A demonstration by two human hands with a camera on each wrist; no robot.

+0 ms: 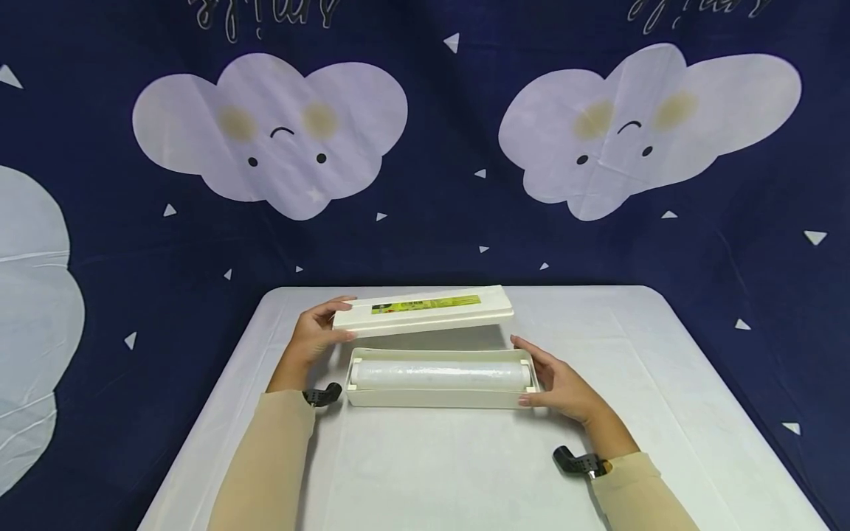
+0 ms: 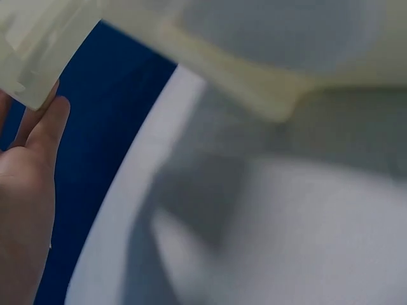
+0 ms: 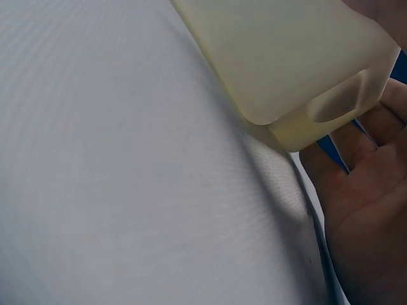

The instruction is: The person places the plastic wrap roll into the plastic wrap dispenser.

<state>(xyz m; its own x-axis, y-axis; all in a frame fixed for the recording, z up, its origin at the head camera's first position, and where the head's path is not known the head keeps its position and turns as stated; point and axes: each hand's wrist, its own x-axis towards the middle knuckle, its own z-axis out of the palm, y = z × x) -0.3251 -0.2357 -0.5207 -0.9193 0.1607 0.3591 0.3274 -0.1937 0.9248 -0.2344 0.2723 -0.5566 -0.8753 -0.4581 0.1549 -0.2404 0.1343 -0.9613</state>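
Note:
A long white lid (image 1: 432, 323) with a green-yellow label is raised above and behind a matching box, tilted so its right end is higher. My left hand (image 1: 311, 338) grips the lid's left end, thumb at the front edge and fingers behind. Inside the uncovered box (image 1: 432, 399) lies a roll of clear plastic wrap (image 1: 441, 375). My right hand (image 1: 564, 387) holds the box's right end, thumb on the front wall and fingers at the back. The right wrist view shows the box end (image 3: 343, 105), with a slot in it, against the fingers.
The box stands on a table (image 1: 432, 472) with a white cloth. Behind the table hangs a dark blue curtain (image 1: 438, 147) printed with clouds and triangles. A black wrist camera (image 1: 323, 395) sits at the left cuff, another black camera (image 1: 576, 462) at the right.

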